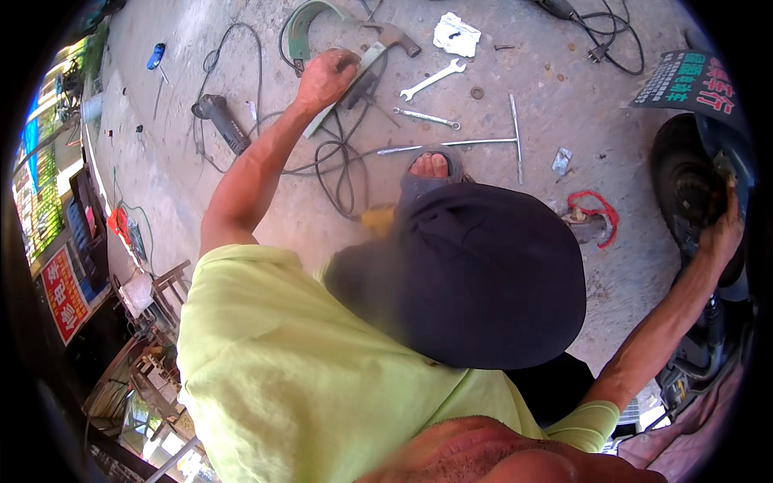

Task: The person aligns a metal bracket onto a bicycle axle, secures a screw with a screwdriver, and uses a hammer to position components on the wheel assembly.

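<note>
Hammer (400, 39) is up near the top, a bit left of center, on the concrete floor (564, 105), so going left to right here's how it sits. Far left there's a screwdriver with a blue handle (156, 55), then a dark grinder-looking power tool (223, 122), both well apart from the hammer. Next comes the left hand (328, 78), easily the nearer of the two. Its fingers are curled knuckles-up, just left of a pale strip (342, 95) that looks to be the hammer's handle, though I wouldn't swear to it. Can't tell if they're actually gripping anything, since the tips are hidden. That strip slants from lower left to upper right, roughly along the forearm, with the hammer head off to the upper right of the fingers. Right of that you've got a big open-end wrench (433, 79), a smaller wrench (425, 118) below it, and a T-shaped bar (475, 142). Way over right, the right hand (722, 229) reaches in by a dark wheel (668, 157), nowhere near the hammer. Its fingers point up against the vehicle, but whether they're holding a part, no clue.
</note>
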A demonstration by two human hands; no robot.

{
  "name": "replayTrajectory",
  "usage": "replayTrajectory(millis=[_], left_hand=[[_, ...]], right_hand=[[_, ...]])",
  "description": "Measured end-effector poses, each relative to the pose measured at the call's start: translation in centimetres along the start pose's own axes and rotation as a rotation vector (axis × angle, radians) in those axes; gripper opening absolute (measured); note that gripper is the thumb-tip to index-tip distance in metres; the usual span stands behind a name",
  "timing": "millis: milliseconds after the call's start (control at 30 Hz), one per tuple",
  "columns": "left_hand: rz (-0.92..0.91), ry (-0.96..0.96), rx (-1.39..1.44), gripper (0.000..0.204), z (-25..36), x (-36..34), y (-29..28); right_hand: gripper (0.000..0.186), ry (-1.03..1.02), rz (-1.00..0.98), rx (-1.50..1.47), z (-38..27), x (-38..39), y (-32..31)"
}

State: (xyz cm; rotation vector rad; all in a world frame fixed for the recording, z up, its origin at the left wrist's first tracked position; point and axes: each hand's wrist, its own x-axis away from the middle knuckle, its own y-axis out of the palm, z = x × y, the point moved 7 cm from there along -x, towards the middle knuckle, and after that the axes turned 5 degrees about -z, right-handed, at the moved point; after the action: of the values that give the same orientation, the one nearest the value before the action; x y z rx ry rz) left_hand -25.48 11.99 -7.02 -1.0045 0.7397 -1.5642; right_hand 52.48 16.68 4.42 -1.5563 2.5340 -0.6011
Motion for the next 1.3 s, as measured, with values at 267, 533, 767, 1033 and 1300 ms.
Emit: replayTrajectory(millis=[267, 533, 767, 1033, 1300], left_hand=[[-0.147, 0.336, -0.337, 0.036, 1.7, 4.0, 5.2], [-0.046, 0.516, -0.238, 0.029, 6.2, 3.7, 4.7], [-0.404, 0.116, 0.537, 0.019, 15.6, 2.3, 6.1], [-0.748, -0.002, 1.021, 0.043, 29.2, -1.9, 6.9], [-0.946, 0.538, 1.198, 0.091, 39.9, -1.1, 2.3]], right_hand=[[0.024, 0.006, 0.011, -0.092, -3.7, 4.1, 3.7], [0.03, -0.071, -0.085, -0.104, -4.8, 4.9, 5.6], [0.035, -0.096, -0.029, -0.135, -4.4, 4.7, 5.9], [0.04, -0.129, -0.033, -0.131, -4.7, 4.6, 6.2], [0.025, -0.097, -0.055, -0.136, -5.1, 4.7, 6.1]])
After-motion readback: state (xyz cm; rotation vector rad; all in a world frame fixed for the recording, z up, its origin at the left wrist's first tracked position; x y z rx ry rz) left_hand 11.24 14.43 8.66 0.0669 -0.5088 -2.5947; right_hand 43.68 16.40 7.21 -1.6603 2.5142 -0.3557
